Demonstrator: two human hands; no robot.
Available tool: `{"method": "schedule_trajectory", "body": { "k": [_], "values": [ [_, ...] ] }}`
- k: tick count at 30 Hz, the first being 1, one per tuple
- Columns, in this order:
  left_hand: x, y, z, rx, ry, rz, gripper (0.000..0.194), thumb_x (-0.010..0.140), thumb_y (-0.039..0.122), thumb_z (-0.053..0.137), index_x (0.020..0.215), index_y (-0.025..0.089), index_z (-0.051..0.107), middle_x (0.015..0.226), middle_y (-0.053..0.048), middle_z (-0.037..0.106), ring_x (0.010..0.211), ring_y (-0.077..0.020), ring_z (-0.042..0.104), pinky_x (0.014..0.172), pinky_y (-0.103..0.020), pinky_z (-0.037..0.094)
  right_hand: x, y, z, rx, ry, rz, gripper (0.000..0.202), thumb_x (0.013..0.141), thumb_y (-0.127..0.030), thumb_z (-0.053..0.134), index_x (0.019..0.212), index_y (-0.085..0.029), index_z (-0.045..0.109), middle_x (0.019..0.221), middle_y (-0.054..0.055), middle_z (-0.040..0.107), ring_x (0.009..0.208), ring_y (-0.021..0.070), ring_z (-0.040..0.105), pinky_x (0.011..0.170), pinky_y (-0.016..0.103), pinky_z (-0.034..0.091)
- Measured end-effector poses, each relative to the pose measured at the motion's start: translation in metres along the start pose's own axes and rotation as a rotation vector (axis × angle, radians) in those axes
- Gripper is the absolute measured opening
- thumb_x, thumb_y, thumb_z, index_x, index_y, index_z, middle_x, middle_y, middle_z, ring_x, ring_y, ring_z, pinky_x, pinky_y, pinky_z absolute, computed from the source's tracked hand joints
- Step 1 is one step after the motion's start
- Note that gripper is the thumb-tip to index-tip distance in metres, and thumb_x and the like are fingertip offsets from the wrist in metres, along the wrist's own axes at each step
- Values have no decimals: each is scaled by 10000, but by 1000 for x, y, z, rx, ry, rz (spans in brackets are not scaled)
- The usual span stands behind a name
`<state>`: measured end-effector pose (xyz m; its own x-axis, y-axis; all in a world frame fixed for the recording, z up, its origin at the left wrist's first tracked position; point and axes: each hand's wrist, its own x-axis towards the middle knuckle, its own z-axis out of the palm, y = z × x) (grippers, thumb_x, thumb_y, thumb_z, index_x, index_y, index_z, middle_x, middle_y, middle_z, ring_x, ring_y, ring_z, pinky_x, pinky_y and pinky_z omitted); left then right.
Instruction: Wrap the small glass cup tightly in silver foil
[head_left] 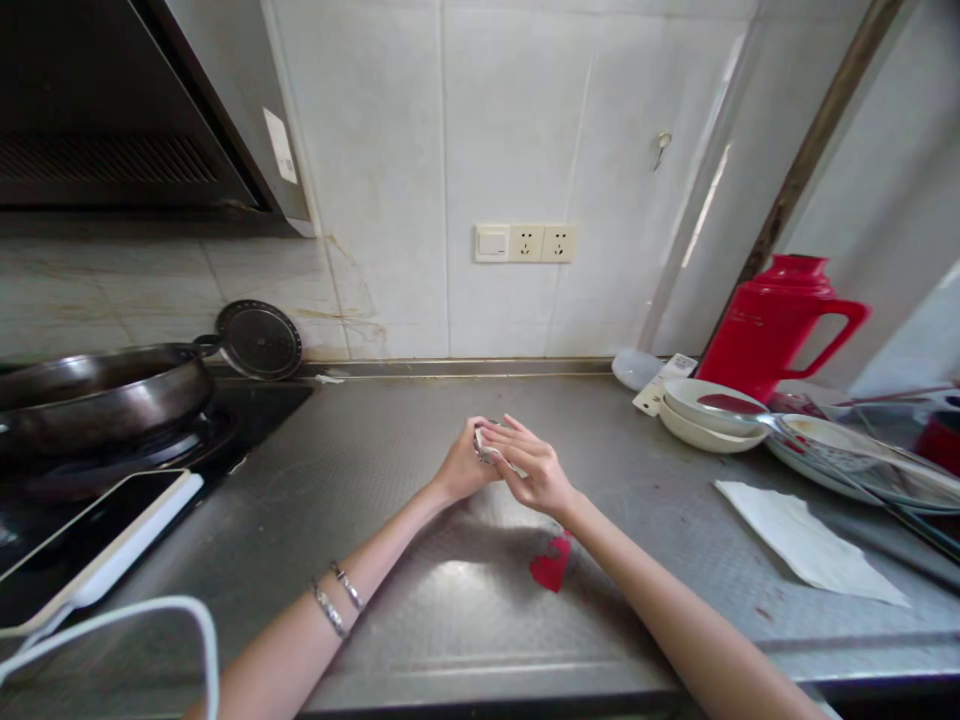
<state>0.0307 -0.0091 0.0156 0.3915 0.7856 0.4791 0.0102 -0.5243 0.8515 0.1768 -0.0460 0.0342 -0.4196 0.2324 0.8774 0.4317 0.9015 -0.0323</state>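
Observation:
My left hand (455,468) curls around a small thing with a patterned, dark-and-white rim (478,436), mostly covered by my fingers. Laid across its top is my right hand (531,466), fingers together, pressing on a crumpled white tissue-like piece (491,450). Both hands meet above the middle of the steel counter (375,460). What lies under the fingers is hidden, so its kind cannot be told. A torn red scrap (551,563) lies on the counter just below my right wrist.
On the left, a pan (105,395) sits on the stove beside a phone (112,540) with a white cable (135,606). To the right stand a red thermos (765,325), stacked bowls (705,425) and plates (817,455); a white paper napkin (806,540) lies before them.

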Motion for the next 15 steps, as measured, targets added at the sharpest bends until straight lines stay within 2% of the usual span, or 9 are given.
{"method": "schedule_trajectory", "body": {
  "k": [4, 11, 15],
  "values": [
    [3, -6, -4, -7, 8, -22, 680, 577, 181, 777, 1096, 175, 338, 860, -28, 651, 787, -191, 628, 782, -347, 468, 0, -3, 4, -22, -21, -47, 323, 881, -102, 497, 1168, -197, 610, 1151, 106, 678, 1169, 216, 582, 1064, 492, 412],
    [-2, 2, 3, -14, 19, -45, 583, 574, 144, 755, 1060, 177, 435, 905, -23, 623, 850, -176, 609, 773, -302, 461, 1, 7, -3, -33, 60, 144, 308, 914, -150, 454, 1139, -241, 644, 1096, 76, 705, 1072, 223, 645, 1045, 501, 433],
    [-1, -1, 1, 11, 26, -33, 649, 547, 185, 793, 1079, 183, 421, 925, -36, 641, 878, -198, 613, 813, -337, 455, 0, 1, 0, -23, 33, 91, 287, 904, -152, 469, 1107, -230, 657, 1087, 79, 708, 1091, 226, 635, 1043, 501, 436]
  ]
}}
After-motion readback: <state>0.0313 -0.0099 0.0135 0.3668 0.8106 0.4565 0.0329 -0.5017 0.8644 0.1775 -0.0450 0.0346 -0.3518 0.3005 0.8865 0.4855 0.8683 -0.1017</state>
